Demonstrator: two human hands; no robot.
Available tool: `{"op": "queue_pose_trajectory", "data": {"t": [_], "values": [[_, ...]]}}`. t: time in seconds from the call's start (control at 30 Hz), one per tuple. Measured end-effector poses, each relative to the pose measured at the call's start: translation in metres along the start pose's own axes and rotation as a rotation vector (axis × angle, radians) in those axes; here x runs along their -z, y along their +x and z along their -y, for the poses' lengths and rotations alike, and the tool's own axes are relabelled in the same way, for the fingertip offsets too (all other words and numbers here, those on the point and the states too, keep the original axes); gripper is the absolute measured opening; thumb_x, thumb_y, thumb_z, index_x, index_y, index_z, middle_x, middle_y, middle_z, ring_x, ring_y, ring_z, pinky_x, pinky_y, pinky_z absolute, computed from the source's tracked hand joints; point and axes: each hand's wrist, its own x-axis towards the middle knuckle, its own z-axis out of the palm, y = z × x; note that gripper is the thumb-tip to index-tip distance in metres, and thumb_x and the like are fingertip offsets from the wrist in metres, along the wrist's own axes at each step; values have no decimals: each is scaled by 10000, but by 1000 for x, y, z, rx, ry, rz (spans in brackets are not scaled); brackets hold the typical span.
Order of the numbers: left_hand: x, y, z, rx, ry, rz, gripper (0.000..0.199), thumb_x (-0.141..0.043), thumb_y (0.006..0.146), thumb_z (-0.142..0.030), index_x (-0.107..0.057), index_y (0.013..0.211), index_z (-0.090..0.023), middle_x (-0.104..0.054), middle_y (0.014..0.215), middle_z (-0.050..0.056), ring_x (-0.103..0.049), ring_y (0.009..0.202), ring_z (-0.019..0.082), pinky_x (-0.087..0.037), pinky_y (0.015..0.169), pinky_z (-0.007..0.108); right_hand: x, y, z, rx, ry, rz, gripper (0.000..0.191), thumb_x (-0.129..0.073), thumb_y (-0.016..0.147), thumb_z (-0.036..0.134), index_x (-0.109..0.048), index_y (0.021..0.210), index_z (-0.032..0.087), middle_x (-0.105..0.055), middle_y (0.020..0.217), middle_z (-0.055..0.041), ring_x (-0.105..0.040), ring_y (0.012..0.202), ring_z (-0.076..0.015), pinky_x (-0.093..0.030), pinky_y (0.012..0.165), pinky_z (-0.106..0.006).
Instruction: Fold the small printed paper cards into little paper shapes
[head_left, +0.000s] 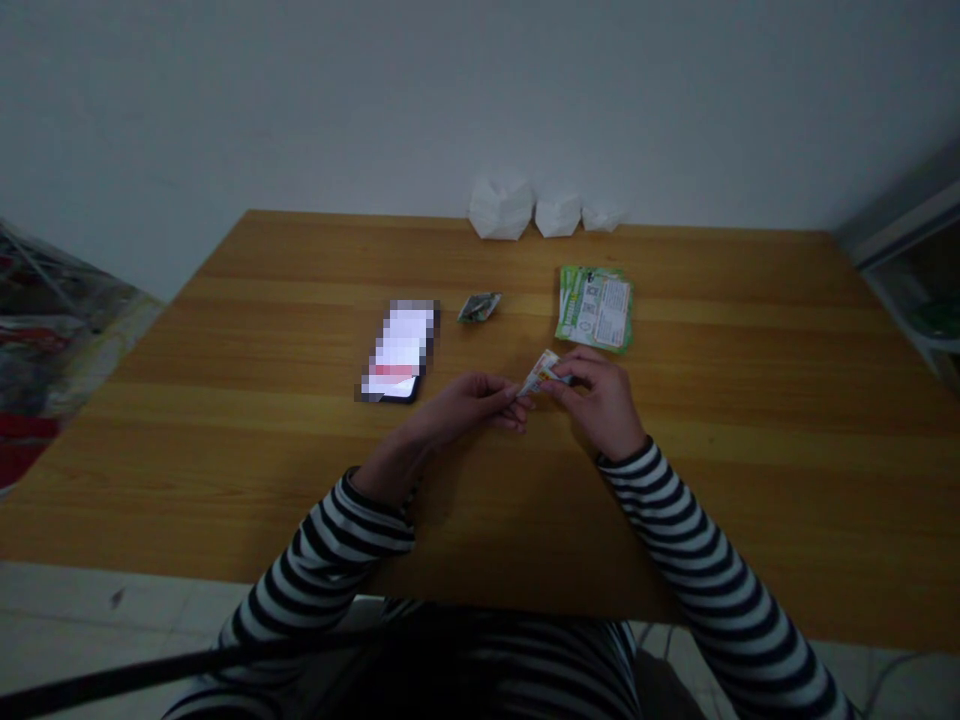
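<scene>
Above the middle of the table, a small piece of printed paper (pixel 537 374), white with orange and yellow marks, is held between both hands. My left hand (pixel 480 402) is closed, pinching its lower left end between thumb and fingers. My right hand (pixel 600 395) is closed too, gripping its right side. Whether it is a card or a packet is too small to tell. Just beyond my right hand lies a stack of green and white printed cards (pixel 596 308), slightly fanned. A small folded, dark green and silvery piece (pixel 479 307) rests beyond my left hand.
A phone (pixel 401 350) with a lit, blurred screen lies left of my hands. Three white folded paper shapes (pixel 501 210) stand along the table's back edge by the wall. The wooden table (pixel 300 300) ends close to my body. Shelving (pixel 930 300) is at the far right.
</scene>
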Motion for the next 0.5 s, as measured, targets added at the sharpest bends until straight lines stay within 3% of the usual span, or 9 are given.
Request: {"op": "queue_pose_trajectory", "data": {"t": [0.27,0.37,0.43,0.5], "values": [[-3,1,1,8,48,-59,279,-722,825,-374,-727,856,-96,-749,819,84,-689,749,118,-529,719,213,-1,-1,4,71,-53,9,38,-729,808,189,-709,776,188,-595,819,-21,-581,722,-161,-477,660,-304],[-9,0,0,-108,147,-96,272,-717,824,-375,-719,841,-104,-739,783,71,-673,705,124,-528,692,225,2,0,7,144,-9,21,54,-752,786,187,-720,801,228,-631,1039,-47,-617,980,-212,-511,851,-387],[-13,-1,-2,-192,253,-147,263,-667,862,-372,-711,835,-114,-728,750,62,-664,677,130,-526,674,235,4,0,9,171,21,36,87,-758,777,175,-734,804,254,-601,1246,-42,-573,1169,-239,-466,986,-457],[-17,-4,-4,-267,412,-240,226,-621,893,-329,-712,842,-129,-720,728,55,-658,670,140,-519,670,245,6,-1,9,165,51,65,122,-742,786,156,-753,826,271,-585,1322,-32,-563,1214,-240,-445,1027,-475]]}}
